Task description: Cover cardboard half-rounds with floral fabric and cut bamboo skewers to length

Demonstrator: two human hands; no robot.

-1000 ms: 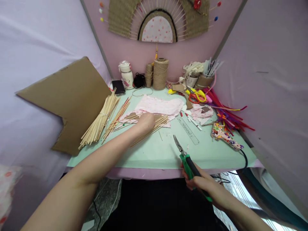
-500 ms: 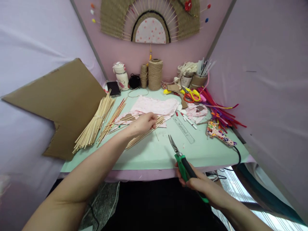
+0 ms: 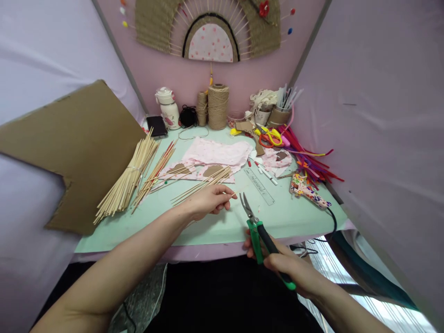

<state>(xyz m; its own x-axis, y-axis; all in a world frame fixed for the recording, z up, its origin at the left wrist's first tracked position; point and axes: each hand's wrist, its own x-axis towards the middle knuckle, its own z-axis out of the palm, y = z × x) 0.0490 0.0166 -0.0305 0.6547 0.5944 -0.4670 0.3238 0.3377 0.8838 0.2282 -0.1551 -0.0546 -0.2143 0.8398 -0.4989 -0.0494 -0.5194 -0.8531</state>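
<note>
My left hand (image 3: 217,201) is closed in a pinch on a thin bamboo stick (image 3: 242,189), whose pale end sticks out past the fingertips. Green-and-black pruning shears (image 3: 256,231) are gripped in my right hand (image 3: 277,256), their curved blades parted just right of that end. Between the blades I see nothing clearly. A small group of loose bamboo sticks (image 3: 203,184) lies behind my left hand. Further left rests a tied bundle of bamboo sticks (image 3: 128,178), with reddish sticks (image 3: 157,169) beside it.
Pink cloth (image 3: 218,152), a clear ruler (image 3: 259,186), scissors (image 3: 274,137) and a patterned glue gun (image 3: 308,190) lie on the table (image 3: 208,233). A large cardboard piece (image 3: 86,152) leans at left. Twine spools (image 3: 218,106) and a white bottle (image 3: 168,108) stand at the back.
My left hand has come from the loose sticks toward me and right, now pinching one stick near the shears. The shears' handles and blades have spread wider.
</note>
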